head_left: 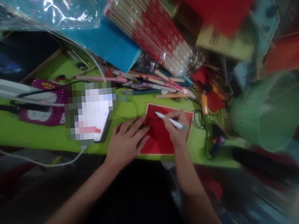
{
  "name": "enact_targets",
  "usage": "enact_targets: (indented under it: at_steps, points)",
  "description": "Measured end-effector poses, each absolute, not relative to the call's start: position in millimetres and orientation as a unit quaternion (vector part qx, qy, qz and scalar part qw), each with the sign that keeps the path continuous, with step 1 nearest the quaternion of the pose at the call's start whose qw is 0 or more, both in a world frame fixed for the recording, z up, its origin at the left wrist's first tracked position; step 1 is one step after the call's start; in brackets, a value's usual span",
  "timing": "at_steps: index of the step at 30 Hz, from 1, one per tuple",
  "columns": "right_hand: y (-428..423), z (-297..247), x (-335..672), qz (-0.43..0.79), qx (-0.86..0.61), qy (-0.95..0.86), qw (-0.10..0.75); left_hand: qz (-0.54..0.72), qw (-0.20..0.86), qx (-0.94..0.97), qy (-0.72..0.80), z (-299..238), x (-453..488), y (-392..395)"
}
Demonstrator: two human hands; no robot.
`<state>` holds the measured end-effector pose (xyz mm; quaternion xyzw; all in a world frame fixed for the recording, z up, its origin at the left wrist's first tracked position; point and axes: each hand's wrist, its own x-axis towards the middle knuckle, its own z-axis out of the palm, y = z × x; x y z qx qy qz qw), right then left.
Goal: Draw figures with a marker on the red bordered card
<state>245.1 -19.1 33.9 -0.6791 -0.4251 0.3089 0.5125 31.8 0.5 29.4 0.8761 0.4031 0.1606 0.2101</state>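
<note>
A red card (pixel 163 131) with a pale border lies on the green table (pixel 32 130) near its front edge. My left hand (pixel 127 139) lies flat with fingers spread, pressing on the card's left part. My right hand (pixel 177 130) is closed round a white pen with a teal end (pixel 169 120), its tip pointing up-left onto the card. Dark marks show on the card between the two hands.
A blurred-out phone (pixel 91 111) lies left of the card, with a purple device (pixel 44 106) and cables further left. Loose pens (pixel 147 84), a wrapped stick bundle (pixel 153 29) and blue paper (pixel 107 42) sit behind. A green mesh basket (pixel 268 113) stands right.
</note>
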Motion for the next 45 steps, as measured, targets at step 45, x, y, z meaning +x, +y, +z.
enact_targets:
  at_steps: [45]
  points:
    - [-25.9,34.6,250.6,0.309,-0.703,-0.382,0.514,0.178,0.173,0.886,0.392,28.8,31.3,1.1]
